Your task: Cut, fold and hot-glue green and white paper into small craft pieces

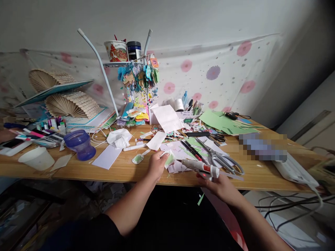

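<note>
Between the thumb and fingers of my left hand (157,164) is a small green-and-white paper cutout (170,159), held just above the table's front edge. My right hand (218,186) grips a white glue gun (197,166) with an orange part and a small red light. Its nozzle points left at the cutout, close to it; I cannot tell whether they touch. Another green-and-white paper piece (138,159) lies left of my left hand. Large silver scissors (222,158) rest behind the glue gun, beside dark pens (192,150) on white paper.
A purple jar (80,144) and a white cup (36,157) stand at the left. Behind are a white rack (101,66) hung with paper charms, craft-stick fans (72,104) and green paper sheets (225,122). A white device (295,169) with cables sits at the right.
</note>
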`<action>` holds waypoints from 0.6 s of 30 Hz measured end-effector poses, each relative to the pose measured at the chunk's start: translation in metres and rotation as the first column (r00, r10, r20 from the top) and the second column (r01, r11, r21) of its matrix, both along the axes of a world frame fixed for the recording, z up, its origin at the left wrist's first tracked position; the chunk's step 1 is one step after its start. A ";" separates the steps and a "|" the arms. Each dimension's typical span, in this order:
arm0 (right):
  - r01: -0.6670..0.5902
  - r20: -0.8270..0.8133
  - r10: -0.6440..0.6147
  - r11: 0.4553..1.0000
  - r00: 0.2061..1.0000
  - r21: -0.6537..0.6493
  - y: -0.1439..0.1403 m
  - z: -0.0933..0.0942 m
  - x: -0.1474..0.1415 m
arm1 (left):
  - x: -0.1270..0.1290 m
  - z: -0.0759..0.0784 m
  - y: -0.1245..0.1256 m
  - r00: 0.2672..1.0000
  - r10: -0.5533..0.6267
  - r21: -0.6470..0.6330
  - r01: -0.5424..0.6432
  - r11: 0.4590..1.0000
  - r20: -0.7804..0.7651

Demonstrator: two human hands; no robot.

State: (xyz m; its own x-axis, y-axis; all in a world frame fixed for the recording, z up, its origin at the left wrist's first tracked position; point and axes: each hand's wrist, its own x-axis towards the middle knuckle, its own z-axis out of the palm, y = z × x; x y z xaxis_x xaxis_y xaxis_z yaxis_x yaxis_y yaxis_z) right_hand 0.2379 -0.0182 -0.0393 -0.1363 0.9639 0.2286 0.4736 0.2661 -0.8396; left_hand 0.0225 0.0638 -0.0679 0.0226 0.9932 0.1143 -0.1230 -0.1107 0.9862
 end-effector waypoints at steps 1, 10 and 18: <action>0.020 -0.058 -0.023 0.999 0.998 -0.038 -0.001 0.000 0.006 | 0.000 0.000 0.000 1.000 -0.018 -0.009 0.018 1.000 0.020; 0.610 -0.103 -0.612 0.790 0.784 -0.055 0.016 -0.003 0.114 | 0.001 0.003 0.001 0.995 -0.056 -0.041 0.060 0.997 0.082; 0.803 0.478 -0.705 0.597 0.524 0.000 0.056 -0.007 0.167 | 0.002 0.004 0.002 0.989 -0.107 -0.053 0.113 0.992 0.102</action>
